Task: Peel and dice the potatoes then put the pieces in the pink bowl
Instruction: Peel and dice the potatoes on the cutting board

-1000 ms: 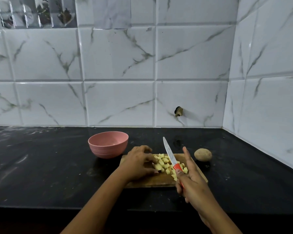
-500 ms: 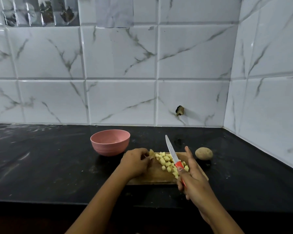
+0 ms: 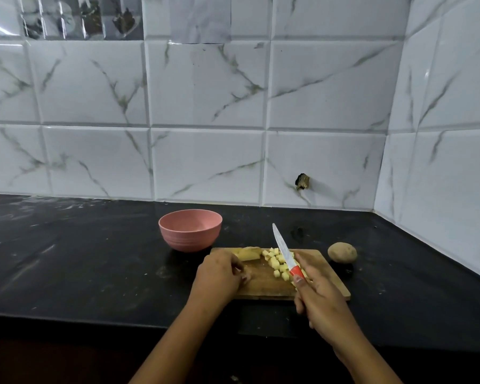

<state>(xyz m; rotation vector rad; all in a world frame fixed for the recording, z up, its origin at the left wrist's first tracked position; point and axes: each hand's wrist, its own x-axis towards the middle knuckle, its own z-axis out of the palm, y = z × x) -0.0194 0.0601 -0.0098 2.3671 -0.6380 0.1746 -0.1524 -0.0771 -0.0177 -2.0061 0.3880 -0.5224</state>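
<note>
The pink bowl looks empty on the bench. The left grip has slid off the diced pieces to the left end of the board. Its fingers curl beside an uncut chunk, and it cannot be told whether they grasp it. The right grip clasps the raised knife. That chunk probably gets diced next. A whole potato waits unpeeled.

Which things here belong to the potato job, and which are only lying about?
For the job: pink bowl, wooden board, diced pieces, uncut potato chunk, knife held by the right hand, whole unpeeled potato.

Not part of it: dark spot on the wall tile, picture tiles at top left.
</note>
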